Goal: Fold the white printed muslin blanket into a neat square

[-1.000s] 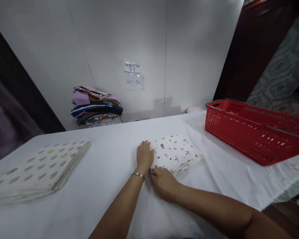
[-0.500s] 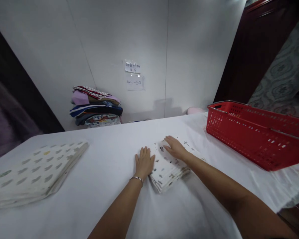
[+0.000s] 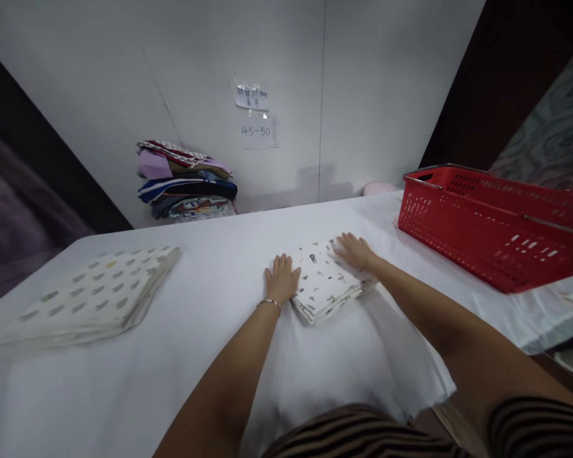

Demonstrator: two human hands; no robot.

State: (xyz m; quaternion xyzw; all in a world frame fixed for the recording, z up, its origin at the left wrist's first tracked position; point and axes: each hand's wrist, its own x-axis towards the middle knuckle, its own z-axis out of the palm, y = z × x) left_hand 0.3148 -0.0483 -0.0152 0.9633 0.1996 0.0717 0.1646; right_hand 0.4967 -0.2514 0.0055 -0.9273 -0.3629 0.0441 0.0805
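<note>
A small folded white cloth with tiny dark prints [image 3: 322, 283] lies in the middle of a table under a white sheet [image 3: 219, 356]. My left hand [image 3: 281, 280] rests flat at its left edge, fingers stretched out. My right hand [image 3: 356, 250] lies flat on the cloth's far right part, fingers spread. Neither hand grips anything.
A larger folded white cloth with grey-green spots [image 3: 95, 296] lies at the left. A red plastic basket [image 3: 487, 226] stands at the right. A stack of coloured fabrics [image 3: 186, 181] sits against the white wall, under two paper notes [image 3: 255, 114]. The table's edge drops off at the lower right.
My right hand went from the cloth's near corner up over it to its far right side and now lies flat. The cloth got folded smaller. The left hand stayed at the left edge.
</note>
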